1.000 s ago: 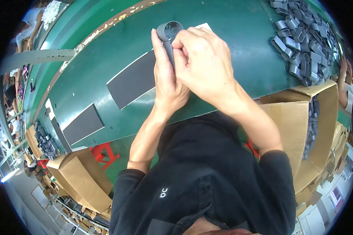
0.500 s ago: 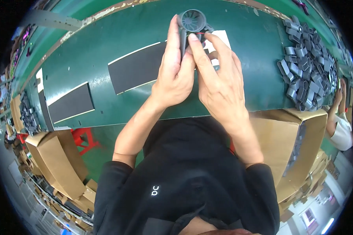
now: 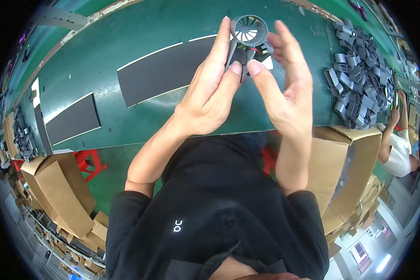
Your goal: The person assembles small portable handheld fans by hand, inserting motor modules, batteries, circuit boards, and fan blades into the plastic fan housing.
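Observation:
A grey handheld fan (image 3: 250,31) with a round bladed ring stands up between my hands over the green table. Below the ring its handle lies open, showing a red wire, a small circuit board and a dark block inside. My left hand (image 3: 209,93) is closed along the handle's left side, its thumb laid across the lower part. My right hand (image 3: 290,86) has its thumb tip at the handle's lower right, with the other fingers stretched apart beside the fan's right side. Part of a white sheet (image 3: 268,62) shows behind the fan.
Black rectangular pads (image 3: 161,74) lie left of my hands, with another black pad (image 3: 73,119) farther left. Grey plastic housings (image 3: 361,77) are heaped at the right. Cardboard boxes (image 3: 60,196) stand below the table's edge. Another person (image 3: 399,151) sits at the far right.
The fan has shifted slightly right and down in my left hand. My right hand's fingers have come off the wire area and spread to the right, while its thumb now shows at the handle.

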A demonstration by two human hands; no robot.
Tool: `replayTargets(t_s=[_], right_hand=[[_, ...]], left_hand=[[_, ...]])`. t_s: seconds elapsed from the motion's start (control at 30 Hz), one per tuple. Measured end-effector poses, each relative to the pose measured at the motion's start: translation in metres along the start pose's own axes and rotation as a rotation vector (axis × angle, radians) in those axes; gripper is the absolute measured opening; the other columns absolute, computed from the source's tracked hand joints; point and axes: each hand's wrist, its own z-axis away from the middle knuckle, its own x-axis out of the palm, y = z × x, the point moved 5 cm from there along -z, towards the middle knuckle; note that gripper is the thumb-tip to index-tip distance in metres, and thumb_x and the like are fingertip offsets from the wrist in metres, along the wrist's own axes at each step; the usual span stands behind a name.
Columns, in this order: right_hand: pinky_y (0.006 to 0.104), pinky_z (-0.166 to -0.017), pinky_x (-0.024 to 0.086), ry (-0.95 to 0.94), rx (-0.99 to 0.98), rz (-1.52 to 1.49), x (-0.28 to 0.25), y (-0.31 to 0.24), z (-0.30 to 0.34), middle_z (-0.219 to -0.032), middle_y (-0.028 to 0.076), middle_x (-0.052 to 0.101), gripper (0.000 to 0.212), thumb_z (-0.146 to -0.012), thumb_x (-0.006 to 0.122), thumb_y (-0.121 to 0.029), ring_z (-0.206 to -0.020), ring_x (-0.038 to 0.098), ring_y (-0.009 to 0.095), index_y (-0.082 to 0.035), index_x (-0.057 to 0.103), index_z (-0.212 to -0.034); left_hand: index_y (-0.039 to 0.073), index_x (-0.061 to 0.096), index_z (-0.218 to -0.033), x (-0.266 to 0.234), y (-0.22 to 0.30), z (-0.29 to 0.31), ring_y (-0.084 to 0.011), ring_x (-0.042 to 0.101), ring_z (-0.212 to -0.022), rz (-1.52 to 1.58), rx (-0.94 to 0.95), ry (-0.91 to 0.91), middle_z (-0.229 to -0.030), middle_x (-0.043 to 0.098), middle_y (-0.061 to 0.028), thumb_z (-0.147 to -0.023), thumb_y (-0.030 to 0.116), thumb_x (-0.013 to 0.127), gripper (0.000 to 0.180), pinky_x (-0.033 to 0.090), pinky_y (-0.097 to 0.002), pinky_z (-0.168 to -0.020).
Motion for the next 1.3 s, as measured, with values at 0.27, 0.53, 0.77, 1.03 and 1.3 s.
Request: replayTargets(t_s=[0.27, 0.53, 0.77, 1.03, 1.3], right_hand=[[0.0283, -0.090, 0.051, -0.031, 0.208, -0.347, 0.021, 0.021, -0.010, -0.111, 0.009, 0.064, 0.042, -0.088, 0.069, 0.001, -0.100, 0.063, 0.014, 0.006, 0.059, -0.128], [0.0290, -0.090, 0.051, 0.005, 0.310, -0.502, 0.031, 0.045, -0.005, -0.109, 0.009, 0.066, 0.034, -0.089, 0.066, 0.000, -0.101, 0.062, 0.014, 0.004, 0.060, -0.122], [0.0356, -0.107, 0.042, -0.385, 0.066, -0.393, 0.015, 0.047, 0.001, -0.137, 0.012, 0.054, 0.073, -0.093, 0.072, -0.017, -0.122, 0.052, 0.019, 0.000, 0.036, -0.155], [0.0299, -0.066, 0.054, -0.377, 0.720, -0.611, 0.018, 0.093, 0.018, -0.090, 0.012, 0.071, 0.068, -0.104, 0.043, -0.066, -0.071, 0.065, 0.015, -0.003, 0.066, -0.117], [0.0309, -0.079, 0.058, 0.039, 0.456, -0.709, 0.001, 0.070, 0.008, -0.100, 0.008, 0.072, 0.030, -0.103, 0.065, -0.017, -0.084, 0.069, 0.014, -0.001, 0.062, -0.128]], left_hand=[[-0.008, 0.017, -0.161, 0.004, -0.004, 0.002, -0.0458, 0.056, -0.130, -0.365, 0.281, 0.056, -0.146, 0.050, -0.0337, -0.097, -0.010, 0.047, 0.070, 0.044, -0.0425, -0.109], [-0.007, 0.023, -0.160, 0.016, -0.020, 0.008, -0.0353, 0.051, -0.138, -0.374, 0.236, 0.159, -0.151, 0.047, -0.0283, -0.105, -0.005, 0.037, 0.057, 0.039, -0.0389, -0.115], [0.000, 0.021, -0.162, 0.004, -0.012, 0.013, -0.0220, 0.051, -0.129, 0.202, -0.204, 0.158, -0.150, 0.046, -0.0166, -0.104, 0.000, 0.038, 0.060, 0.041, -0.0334, -0.109], [0.002, 0.029, -0.160, 0.002, 0.000, 0.010, -0.0131, 0.052, -0.091, 0.310, -0.212, 0.173, -0.134, 0.055, -0.0112, -0.093, 0.033, 0.053, 0.077, 0.041, -0.0251, -0.074], [0.001, 0.026, -0.162, -0.006, -0.009, 0.014, -0.0158, 0.049, -0.122, 0.024, -0.214, 0.221, -0.148, 0.048, -0.0132, -0.105, 0.053, 0.043, 0.079, 0.042, -0.0291, -0.094]])
